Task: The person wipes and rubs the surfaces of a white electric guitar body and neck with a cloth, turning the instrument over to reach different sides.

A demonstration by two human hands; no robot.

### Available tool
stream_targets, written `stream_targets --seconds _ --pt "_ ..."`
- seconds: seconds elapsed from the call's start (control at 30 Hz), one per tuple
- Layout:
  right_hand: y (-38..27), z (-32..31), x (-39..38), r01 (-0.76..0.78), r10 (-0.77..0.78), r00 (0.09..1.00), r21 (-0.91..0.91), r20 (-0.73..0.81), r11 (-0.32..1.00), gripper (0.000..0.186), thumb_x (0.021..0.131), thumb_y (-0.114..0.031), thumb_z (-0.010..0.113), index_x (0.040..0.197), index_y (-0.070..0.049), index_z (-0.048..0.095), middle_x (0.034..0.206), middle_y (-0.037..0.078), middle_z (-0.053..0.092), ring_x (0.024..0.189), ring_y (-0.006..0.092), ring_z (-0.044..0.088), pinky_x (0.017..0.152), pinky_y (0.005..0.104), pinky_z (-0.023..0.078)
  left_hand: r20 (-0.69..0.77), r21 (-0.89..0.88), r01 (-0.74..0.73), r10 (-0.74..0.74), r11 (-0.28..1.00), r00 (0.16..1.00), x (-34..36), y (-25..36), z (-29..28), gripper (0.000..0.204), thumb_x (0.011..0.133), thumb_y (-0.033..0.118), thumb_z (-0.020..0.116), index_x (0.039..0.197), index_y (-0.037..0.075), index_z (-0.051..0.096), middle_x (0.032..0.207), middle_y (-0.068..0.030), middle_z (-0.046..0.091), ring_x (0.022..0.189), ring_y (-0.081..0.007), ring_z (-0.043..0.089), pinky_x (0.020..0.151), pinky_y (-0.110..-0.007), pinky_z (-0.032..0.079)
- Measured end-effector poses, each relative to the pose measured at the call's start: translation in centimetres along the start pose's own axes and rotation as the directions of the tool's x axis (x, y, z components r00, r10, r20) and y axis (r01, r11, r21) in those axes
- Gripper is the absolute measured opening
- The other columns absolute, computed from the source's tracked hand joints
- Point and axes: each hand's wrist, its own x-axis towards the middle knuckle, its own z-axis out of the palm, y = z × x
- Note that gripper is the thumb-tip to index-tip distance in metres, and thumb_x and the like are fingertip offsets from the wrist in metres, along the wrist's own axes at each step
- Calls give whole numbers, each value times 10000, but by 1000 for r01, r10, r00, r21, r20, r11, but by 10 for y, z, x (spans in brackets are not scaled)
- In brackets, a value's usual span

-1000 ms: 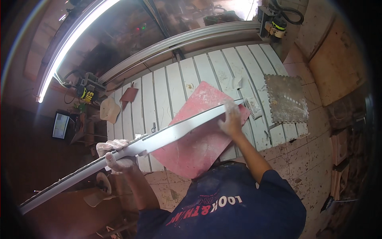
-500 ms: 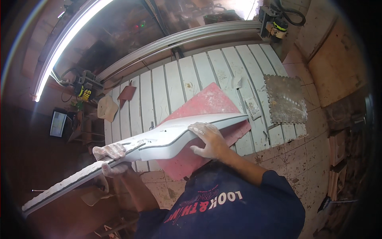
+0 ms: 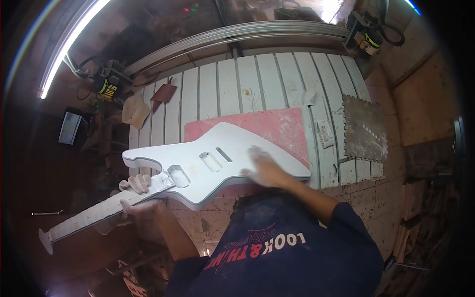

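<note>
A white electric guitar (image 3: 232, 143) with an angular body lies face up, three openings cut in its top. Pale, tape-like covering wraps its neck (image 3: 89, 215), which reaches past the table's near left edge. My left hand (image 3: 144, 207), dusted white, is closed around the neck close to the body, fingers over one edge and thumb on the other. On the right part of the body's face, my right hand (image 3: 265, 168) lies flat with spread fingers, slightly blurred. Under the body is a dusty pink mat (image 3: 279, 119).
The slatted white table (image 3: 227, 89) carries a tan cap (image 3: 135, 112), a brown-red sheet (image 3: 164, 94), a small toothed strip (image 3: 325, 133) and a grey interlocking mat (image 3: 363, 126). Behind it runs a metal rail (image 3: 237, 33). A lit monitor (image 3: 70, 127) stands at far left.
The guitar has turned from edge-on to face up, so its top and openings now show. My right hand has moved from its edge onto its face. My left hand still grips the neck.
</note>
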Motion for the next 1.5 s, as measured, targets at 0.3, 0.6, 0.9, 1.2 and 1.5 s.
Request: stream_targets --seconds 0.3,0.6,0.9,1.2,1.5 --pt "-42 -5 17 165 -165 979 7 122 986 797 977 -430 556 1540 57 272 1608 270 262 1523 355 219 1237 458 171 -99 38 31 -27 999 995 -13 7 -16 473 869 558 566 968 95 549 632 0 391 556 -116 362 603 -286 327" --pt "53 -7 21 -201 201 977 -7 74 980 866 1018 -576 394 1548 84 212 1638 265 175 1539 350 157 1250 445 130 -147 45 25 -18 999 989 -12 4 -23 478 876 577 555 960 107 539 635 -4 390 557 -122 357 631 -298 326" --pt "-13 -4 89 94 -109 978 90 179 991 833 913 -433 519 1568 7 252 1649 228 191 1538 345 177 1237 519 153 -92 35 45 -41 998 995 -6 7 6 468 890 556 540 967 94 556 629 -7 399 550 -121 369 619 -302 345" --pt "-53 -15 104 54 -54 995 -9 82 998 476 808 -224 666 1207 34 628 1235 248 612 1099 408 642 924 506 532 -184 94 46 -28 995 983 -7 6 8 518 828 592 598 969 98 536 619 7 384 544 -116 375 616 -286 343" --pt "-47 8 108 211 -222 971 -119 -93 970 262 849 -54 580 1083 34 660 1068 229 662 944 402 678 828 480 565 -164 121 71 -51 990 985 -8 6 -16 554 804 614 615 976 97 513 621 17 342 539 -99 348 627 -279 326"
